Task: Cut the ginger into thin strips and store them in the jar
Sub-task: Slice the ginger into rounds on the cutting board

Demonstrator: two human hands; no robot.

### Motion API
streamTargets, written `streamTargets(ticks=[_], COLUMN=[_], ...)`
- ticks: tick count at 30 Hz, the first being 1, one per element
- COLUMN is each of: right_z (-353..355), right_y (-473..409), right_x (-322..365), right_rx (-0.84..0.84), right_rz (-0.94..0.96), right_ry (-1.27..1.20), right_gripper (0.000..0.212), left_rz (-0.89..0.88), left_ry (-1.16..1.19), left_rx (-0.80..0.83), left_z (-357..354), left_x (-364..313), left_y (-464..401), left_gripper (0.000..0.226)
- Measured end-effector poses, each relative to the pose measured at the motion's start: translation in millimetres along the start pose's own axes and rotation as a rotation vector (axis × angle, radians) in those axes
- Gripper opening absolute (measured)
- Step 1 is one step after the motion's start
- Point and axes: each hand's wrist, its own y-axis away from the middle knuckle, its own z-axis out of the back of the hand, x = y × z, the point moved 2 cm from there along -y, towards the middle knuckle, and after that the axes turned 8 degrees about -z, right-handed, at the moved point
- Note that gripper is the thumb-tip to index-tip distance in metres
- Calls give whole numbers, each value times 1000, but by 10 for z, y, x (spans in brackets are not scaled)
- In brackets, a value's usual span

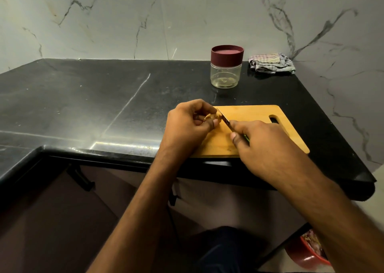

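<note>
My left hand (188, 125) holds a small tan piece of ginger (211, 117) between fingers and thumb, over the left end of the wooden cutting board (255, 114). My right hand (261, 146) grips a knife (225, 121) by its green handle, which is mostly hidden. The blade touches the right side of the ginger. Behind the board stands a clear plastic jar (226, 75) with its maroon lid (227, 53) on; a few pale bits lie at its bottom.
The board lies at the front edge of a black stone counter (93, 98). A crumpled checked cloth (272, 63) sits at the back right by the marble wall. Below the counter, at lower right, a red bin (307, 250) holds scraps.
</note>
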Motion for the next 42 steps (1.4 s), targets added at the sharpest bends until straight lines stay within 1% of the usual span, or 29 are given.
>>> streamTargets(ticks=[2, 4, 8, 14, 17, 19, 23, 26, 29, 34, 39, 42], right_z=[-11, -13, 1, 9, 3, 13, 23, 32, 52, 115, 97, 91], right_y=[7, 16, 0, -26, -26, -22, 10, 36, 48, 90, 139, 142], right_x=[-11, -11, 20, 25, 17, 14, 28, 36, 15, -25, 16, 23], right_rx=[-1, -2, 29, 64, 46, 55, 106, 128, 88, -12, -2, -33], right_rz=[13, 29, 37, 40, 55, 46, 4, -44, 0, 12, 30, 41], right_ry=[-1, 3, -7, -16, -22, -20, -39, -113, -57, -4, -47, -47], right_gripper=[40, 41, 42, 41, 41, 41, 38, 38, 41, 35, 39, 42], left_rz=[18, 23, -8, 37, 31, 7, -96, -145, -159, -141, -146, -137], left_ry=[25, 5, -60, 3, 13, -31, -186, -250, -245, -235, -221, -222], left_rx=[-9, -9, 2, -17, -3, -6, -78, -78, -59, -45, -34, -31], left_z=[0, -8, -10, -2, 1, -30, -112, -116, -97, -101, -101, -103], left_x=[14, 20, 14, 32, 42, 40, -13, -19, -7, -3, -3, -15], left_y=[-6, -9, 0, -5, 3, 33, 112, 126, 115, 110, 99, 104], left_gripper=[26, 29, 22, 17, 13, 9, 8, 20, 22, 18, 13, 12])
